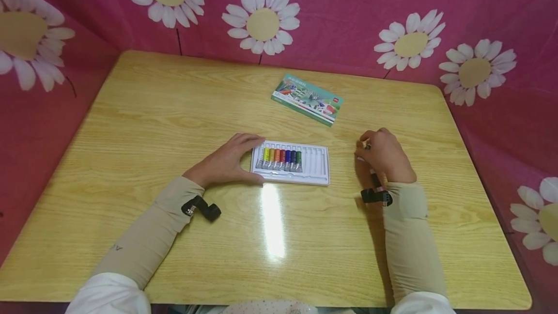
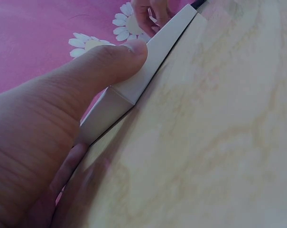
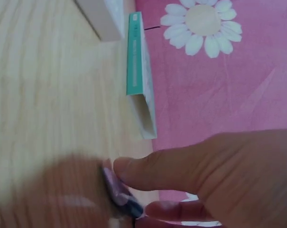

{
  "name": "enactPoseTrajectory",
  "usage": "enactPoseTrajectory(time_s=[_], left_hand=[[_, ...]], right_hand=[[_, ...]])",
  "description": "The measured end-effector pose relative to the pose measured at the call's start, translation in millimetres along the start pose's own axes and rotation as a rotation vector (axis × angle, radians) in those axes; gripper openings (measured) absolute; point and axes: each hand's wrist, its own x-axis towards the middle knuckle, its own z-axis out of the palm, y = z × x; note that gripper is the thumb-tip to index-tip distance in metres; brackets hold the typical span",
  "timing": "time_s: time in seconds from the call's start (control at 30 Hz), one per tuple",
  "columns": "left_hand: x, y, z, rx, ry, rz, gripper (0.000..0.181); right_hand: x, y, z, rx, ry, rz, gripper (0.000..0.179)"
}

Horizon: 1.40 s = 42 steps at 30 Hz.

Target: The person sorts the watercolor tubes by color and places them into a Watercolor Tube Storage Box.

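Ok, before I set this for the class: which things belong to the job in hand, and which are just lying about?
Part of the job, it seems:
white tray, gripped by the left hand
paint tubes in the tray
small tube-like item in the right hand

Lying about:
green box, apart from both hands

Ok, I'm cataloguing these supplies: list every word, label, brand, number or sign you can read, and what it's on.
Nothing can be read with certainty.
Green box: pale title and red logo on top, too small and blurred.
Its side, right wrist view: pale print, too blurred.
Paint tubes: any print is too small.
Left sleeve: small dark mark, unclear.
Dark thing, right wrist view: any print blurred.
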Motion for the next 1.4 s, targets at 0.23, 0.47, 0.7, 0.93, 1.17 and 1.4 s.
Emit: enactPoseTrajectory(time_s=[0.23,0.47,0.7,0.93,1.17,1.4], left_hand=[[-0.6,-0.5,1.0,-0.003,0.015,-0.001,0.112],[-1.2,-0.5,0.7,-0.004,0.014,-0.005,0.112],[-0.8,-0.7,0.5,-0.001,0.014,0.0,0.112],[-0.6,-0.5,0.5,-0.003,0.012,-0.001,0.112],[-0.8,-0.3,0.4,0.005,0.014,-0.005,0.112],[-1.3,0.0,0.3,0.0,0.014,0.002,0.113]], right_hand=[[1.4,1.4,1.9,0.004,-0.018,0.048,0.051],[5.5,-1.5,0.2,0.05,-0.1,0.084,0.049],[4.9,-5.1,2.0,0.079,-0.119,0.089,0.042],[4.7,-7.8,5.4,0.053,-0.05,0.019,0.037],[4.9,-13.0,5.9,0.036,0.031,-0.057,0.034],[2.8,-22.8,5.4,0.047,0.057,-0.062,0.037]])
